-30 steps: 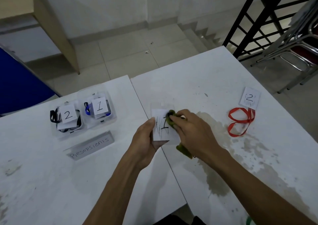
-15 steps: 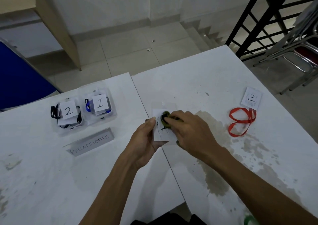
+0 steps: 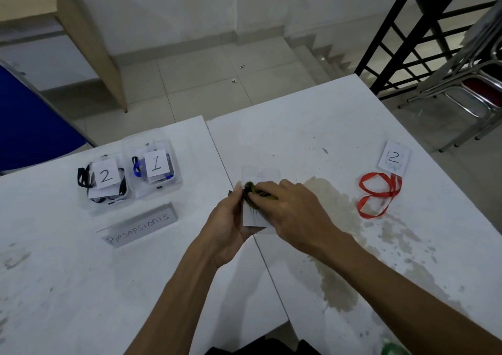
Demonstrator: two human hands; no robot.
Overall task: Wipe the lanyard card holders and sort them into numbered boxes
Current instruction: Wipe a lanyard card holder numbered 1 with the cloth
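Note:
My left hand grips a clear card holder by its left edge, just above the seam between two white tables. Its white insert is streaked with dark marks. My right hand pinches a small green cloth and presses it on the holder's upper left part. Two clear boxes stand at the left: one labelled 2 with black lanyards, one labelled 1 with a blue lanyard. A second card holder marked 2 lies at the right with a red lanyard.
A grey name plate reading "Resepsionis" lies in front of the boxes. A dried stain spreads over the right table. Beyond the tables are a blue chair, a black railing by stairs, and metal chairs.
My right hand has slid the green cloth leftward and upward across the holder, from its middle to its upper left corner. My left hand keeps its grip.

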